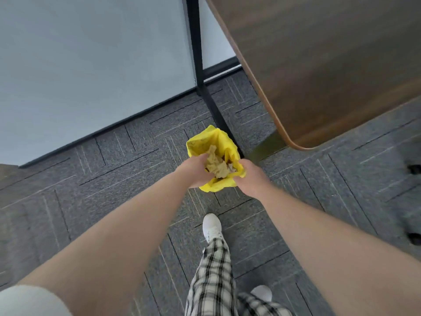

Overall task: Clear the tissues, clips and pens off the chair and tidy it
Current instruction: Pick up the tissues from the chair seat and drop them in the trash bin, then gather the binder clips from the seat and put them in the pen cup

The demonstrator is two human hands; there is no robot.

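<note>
A yellow plastic bag (pixel 218 142) hangs open above the grey carpet, in the middle of the head view. Crumpled tissues (pixel 216 166) lie inside its mouth. My left hand (pixel 196 171) grips the bag's left rim, its fingers curled into the opening beside the tissues. On the other side, my right hand (pixel 252 179) pinches the right rim. The chair, the clips and the pens are out of sight.
A dark wooden tabletop (pixel 330 65) fills the upper right, its black metal leg (pixel 198 53) running down to the floor just behind the bag. A pale wall panel (pixel 91 65) stands at upper left. Black castors (pixel 413 169) show at the right edge. My white shoes and plaid trousers (pixel 213 270) are below.
</note>
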